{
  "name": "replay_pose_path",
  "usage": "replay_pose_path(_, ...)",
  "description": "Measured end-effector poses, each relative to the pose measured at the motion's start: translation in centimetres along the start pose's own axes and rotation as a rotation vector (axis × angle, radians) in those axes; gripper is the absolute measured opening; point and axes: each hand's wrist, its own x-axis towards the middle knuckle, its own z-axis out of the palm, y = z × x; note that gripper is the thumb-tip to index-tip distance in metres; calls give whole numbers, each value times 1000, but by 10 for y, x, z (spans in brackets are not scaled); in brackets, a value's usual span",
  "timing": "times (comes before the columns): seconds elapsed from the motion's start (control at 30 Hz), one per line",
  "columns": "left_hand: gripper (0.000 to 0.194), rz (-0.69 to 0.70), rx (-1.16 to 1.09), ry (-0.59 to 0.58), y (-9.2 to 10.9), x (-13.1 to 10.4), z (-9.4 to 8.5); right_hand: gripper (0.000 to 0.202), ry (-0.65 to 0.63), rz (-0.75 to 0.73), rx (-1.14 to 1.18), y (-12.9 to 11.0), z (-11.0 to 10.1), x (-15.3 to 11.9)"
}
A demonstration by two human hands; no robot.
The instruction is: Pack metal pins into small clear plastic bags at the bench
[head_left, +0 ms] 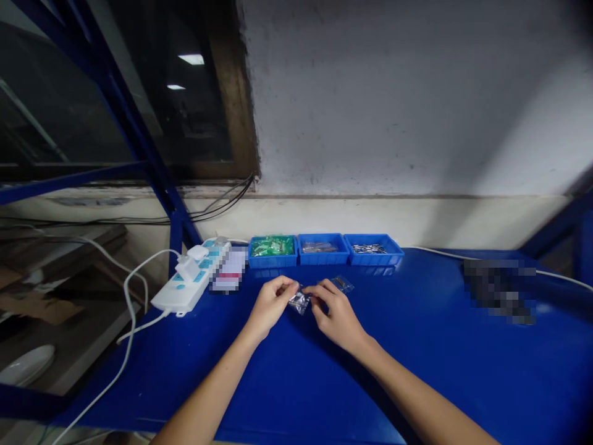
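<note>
The fingers of the left hand are pressed together, thumb against forefinger, pinching the upper left edge of a small clear packet. This packet is between the two hands, over the middle of the bench, its film creased and glinting; what it contains is too small to make out. The right hand comes in from the other side, fingers bent and forefinger reaching to the packet's upper right edge; whether they grip it or only touch it, I cannot tell. A second packet lies flat on the bench just beyond the right hand. Farther back, three blue bins stand side by side in a row: the left bin holds green pieces in shiny wrapping, the middle bin holds brownish contents that are hard to tell apart, and the right bin holds thin silvery metal pieces. To the left, a white power strip lies slantwise with white plugs in it, and a blurred-out flat object lies just beside it. A dark, blurred-out object lies well apart on the right.
</note>
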Motion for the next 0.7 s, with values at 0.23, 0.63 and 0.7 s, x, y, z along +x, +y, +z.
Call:
replay_pose_path(0.23,13,413,332,67,6,-7,3,45,-54,498,437,-8,0,7)
replay_pose_path(0.63,36,188,215,-99,8,-10,11,20,211,359,379,1,2,4)
replay_pose_path(0.7,50,-2,41,-96,5,-8,12,16,204,269,290,0,4,2)
